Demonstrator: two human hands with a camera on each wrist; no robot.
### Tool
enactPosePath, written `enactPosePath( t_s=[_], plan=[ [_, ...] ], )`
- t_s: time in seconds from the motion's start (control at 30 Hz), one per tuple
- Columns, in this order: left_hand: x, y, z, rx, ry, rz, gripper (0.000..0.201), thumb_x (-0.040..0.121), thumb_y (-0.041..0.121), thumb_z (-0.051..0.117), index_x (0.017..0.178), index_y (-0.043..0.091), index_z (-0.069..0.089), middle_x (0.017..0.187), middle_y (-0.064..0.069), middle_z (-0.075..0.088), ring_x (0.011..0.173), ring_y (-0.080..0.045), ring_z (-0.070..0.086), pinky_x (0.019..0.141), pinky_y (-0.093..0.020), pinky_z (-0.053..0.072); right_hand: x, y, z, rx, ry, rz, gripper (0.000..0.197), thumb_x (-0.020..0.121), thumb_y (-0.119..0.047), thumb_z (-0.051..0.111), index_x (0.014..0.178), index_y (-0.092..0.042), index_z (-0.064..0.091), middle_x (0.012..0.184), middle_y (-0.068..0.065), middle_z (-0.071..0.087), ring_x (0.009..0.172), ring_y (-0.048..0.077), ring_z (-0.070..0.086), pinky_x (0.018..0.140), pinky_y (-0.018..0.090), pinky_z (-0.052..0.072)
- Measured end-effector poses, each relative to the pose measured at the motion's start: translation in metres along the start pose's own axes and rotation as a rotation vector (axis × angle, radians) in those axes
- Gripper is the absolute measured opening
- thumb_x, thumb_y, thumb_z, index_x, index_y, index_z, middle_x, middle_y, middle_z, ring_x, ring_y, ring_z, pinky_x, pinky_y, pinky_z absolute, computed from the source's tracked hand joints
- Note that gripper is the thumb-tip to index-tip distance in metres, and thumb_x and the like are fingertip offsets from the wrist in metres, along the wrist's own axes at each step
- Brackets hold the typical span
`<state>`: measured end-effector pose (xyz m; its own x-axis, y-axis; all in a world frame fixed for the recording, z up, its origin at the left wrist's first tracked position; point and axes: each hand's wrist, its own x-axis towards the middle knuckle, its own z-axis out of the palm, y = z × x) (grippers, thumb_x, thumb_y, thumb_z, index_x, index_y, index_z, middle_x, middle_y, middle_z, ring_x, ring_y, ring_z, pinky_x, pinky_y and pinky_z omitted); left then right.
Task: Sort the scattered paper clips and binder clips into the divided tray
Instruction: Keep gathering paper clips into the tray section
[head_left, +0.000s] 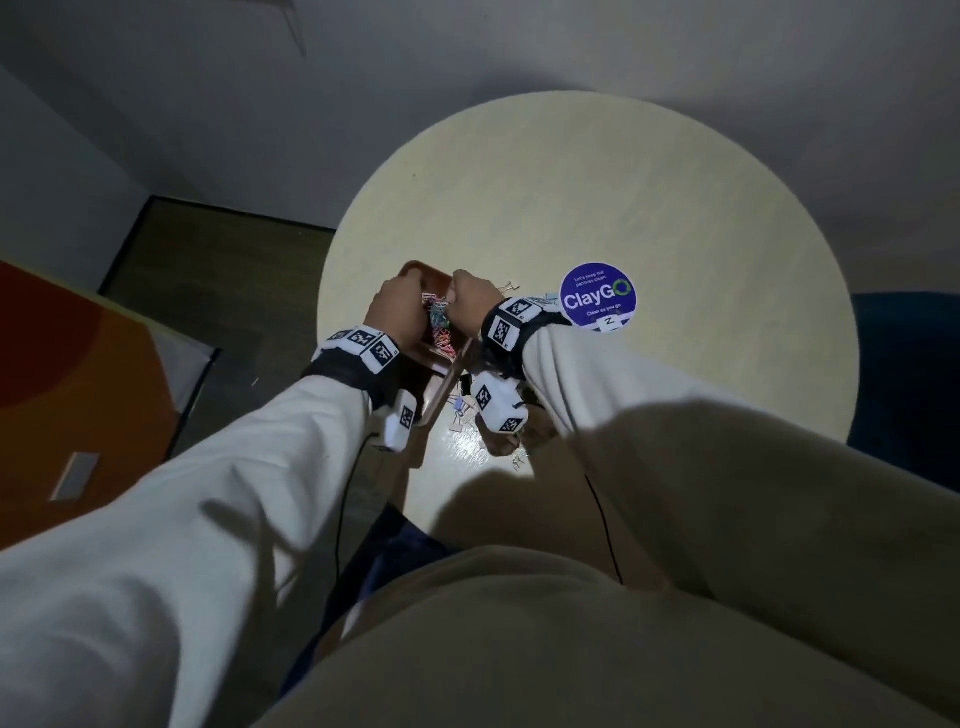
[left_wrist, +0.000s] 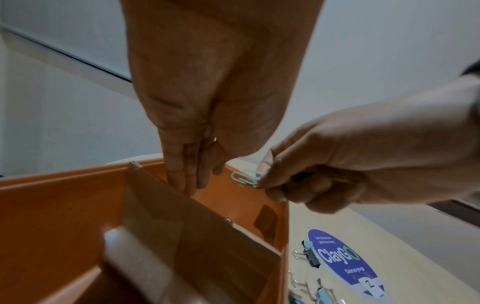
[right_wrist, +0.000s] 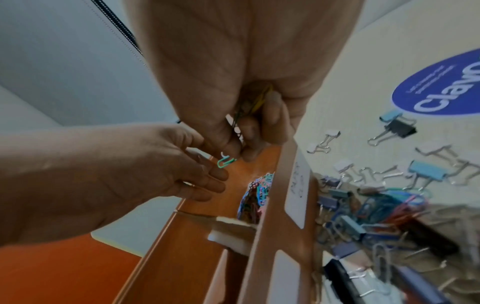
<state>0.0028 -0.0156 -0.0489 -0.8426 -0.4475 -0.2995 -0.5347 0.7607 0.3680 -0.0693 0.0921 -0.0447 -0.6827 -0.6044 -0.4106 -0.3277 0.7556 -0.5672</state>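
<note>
Here, a green paper clip (right_wrist: 226, 162) sticks out from the right hand (right_wrist: 241, 98), which is curled tight around a small bunch of clips over the far part of the orange tray (left_wrist: 64, 197). The left hand (left_wrist: 207, 98) is just beside it, fingers straight and close together, pointing down into the same part and holding nothing. Under both hands lies a pile of colored paper clips (right_wrist: 255, 192); there are too many to count. A cardboard wall (left_wrist: 187, 224) splits the tray. Many binder clips (right_wrist: 400, 127) lie on the round table (head_left: 597, 197), right of the tray, near one blue sticker (head_left: 598, 295).
</note>
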Motion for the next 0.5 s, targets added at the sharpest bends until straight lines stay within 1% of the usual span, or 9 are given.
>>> enactPosePath(
  t_s=[0.1, 0.17, 0.27, 0.37, 0.43, 0.5],
  plan=[
    [-0.008, -0.004, 0.000, -0.040, 0.068, 0.007, 0.036, 0.088, 0.002, 0.048, 0.124, 0.005, 0.054, 0.114, -0.021, 0.064, 0.105, -0.039, 0.061, 0.085, -0.044, 0.049, 0.005, -0.009, 0.005, 0.008, 0.017, 0.034, 0.027, 0.093, -0.011, 0.047, 0.118, -0.003, 0.053, 0.118, 0.018, 0.063, 0.107, 0.034, 0.061, 0.076, 0.030, 0.041],
    [-0.013, -0.005, 0.000, -0.036, 0.104, 0.011, 0.035, 0.089, 0.004, 0.048, 0.123, 0.007, 0.055, 0.113, -0.020, 0.062, 0.105, -0.039, 0.060, 0.086, -0.045, 0.049, 0.004, -0.012, 0.006, -0.021, 0.011, 0.031, 0.030, 0.093, -0.012, 0.049, 0.122, -0.004, 0.053, 0.121, 0.017, 0.063, 0.110, 0.033, 0.060, 0.080, 0.031, 0.043],
    [-0.020, -0.004, 0.002, 0.018, 0.141, 0.020, 0.035, 0.086, 0.001, 0.050, 0.120, 0.007, 0.056, 0.112, -0.020, 0.061, 0.105, -0.040, 0.059, 0.089, -0.047, 0.048, -0.004, -0.009, 0.001, -0.030, 0.003, -0.004, 0.035, 0.093, -0.007, 0.046, 0.127, -0.007, 0.053, 0.125, 0.015, 0.062, 0.114, 0.032, 0.058, 0.085, 0.031, 0.044],
    [-0.028, 0.004, 0.005, 0.045, 0.195, 0.050, 0.033, 0.086, 0.002, 0.052, 0.118, 0.009, 0.058, 0.112, -0.017, 0.062, 0.107, -0.038, 0.058, 0.091, -0.047, 0.043, -0.017, 0.004, -0.011, 0.060, 0.046, -0.058, 0.036, 0.090, -0.003, 0.047, 0.124, -0.011, 0.057, 0.120, 0.013, 0.065, 0.107, 0.030, 0.061, 0.083, 0.030, 0.044],
    [-0.035, 0.016, 0.011, 0.054, 0.237, 0.110, 0.026, 0.090, 0.006, 0.050, 0.115, 0.008, 0.058, 0.110, -0.016, 0.061, 0.105, -0.037, 0.058, 0.089, -0.047, 0.043, -0.029, 0.018, -0.019, 0.116, 0.097, -0.108, 0.033, 0.089, -0.002, 0.049, 0.119, -0.011, 0.060, 0.115, 0.011, 0.067, 0.104, 0.028, 0.063, 0.083, 0.029, 0.045],
    [-0.045, 0.029, 0.021, 0.044, 0.227, 0.193, 0.018, 0.093, 0.011, 0.051, 0.109, 0.007, 0.057, 0.106, -0.017, 0.060, 0.099, -0.038, 0.059, 0.084, -0.046, 0.045, -0.042, 0.037, -0.025, 0.133, 0.118, -0.133, 0.029, 0.091, -0.003, 0.049, 0.116, -0.010, 0.062, 0.112, 0.010, 0.067, 0.099, 0.025, 0.062, 0.078, 0.027, 0.043]
  ],
)
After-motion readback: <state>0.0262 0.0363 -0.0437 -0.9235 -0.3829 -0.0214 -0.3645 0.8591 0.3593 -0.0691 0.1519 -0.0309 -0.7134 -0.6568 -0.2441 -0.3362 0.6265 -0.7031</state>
